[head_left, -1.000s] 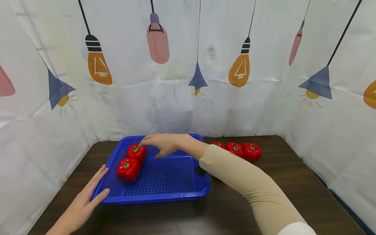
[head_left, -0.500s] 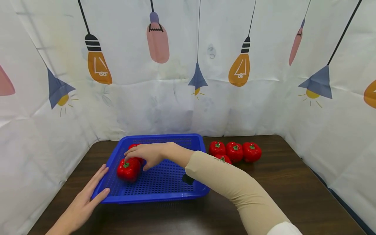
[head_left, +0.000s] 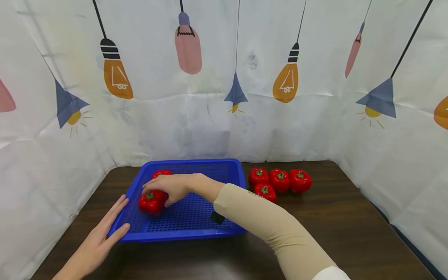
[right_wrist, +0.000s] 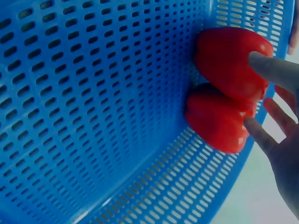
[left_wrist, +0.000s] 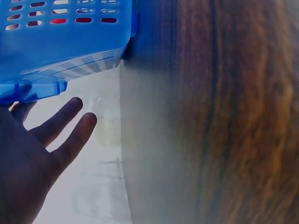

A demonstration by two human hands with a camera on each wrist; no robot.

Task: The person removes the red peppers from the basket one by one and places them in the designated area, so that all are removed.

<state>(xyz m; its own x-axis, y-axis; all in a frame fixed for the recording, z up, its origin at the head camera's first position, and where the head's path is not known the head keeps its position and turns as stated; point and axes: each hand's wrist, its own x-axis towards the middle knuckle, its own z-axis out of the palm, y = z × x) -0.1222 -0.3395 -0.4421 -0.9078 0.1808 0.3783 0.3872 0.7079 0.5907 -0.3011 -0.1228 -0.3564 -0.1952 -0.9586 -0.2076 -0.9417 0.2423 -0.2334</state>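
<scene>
Two red bell peppers stand in the left part of a blue basket (head_left: 196, 234). My right hand (head_left: 175, 186) reaches over the front bell pepper (head_left: 150, 204), partly hiding the rear bell pepper (head_left: 162, 173). In the right wrist view its thumb overlaps the front pepper and another finger overlaps the lower, rear pepper; the fingers are spread, and I cannot tell whether they touch. My left hand (head_left: 94, 245) rests with extended fingers against the basket's left rim; in the left wrist view its fingers are spread beside the blue wall.
Several red bell peppers (head_left: 279, 181) stand grouped on the dark wooden table (head_left: 336, 221), right of the basket. A white cloth (head_left: 210, 128) printed with lamps and bulbs surrounds the back and sides. A beige sleeve (head_left: 259, 217) crosses over the basket's right rim.
My right hand has moved left and toward me, from beside the rear pepper to over the front one. The left hand stays at the rim, and the peppers have not visibly moved.
</scene>
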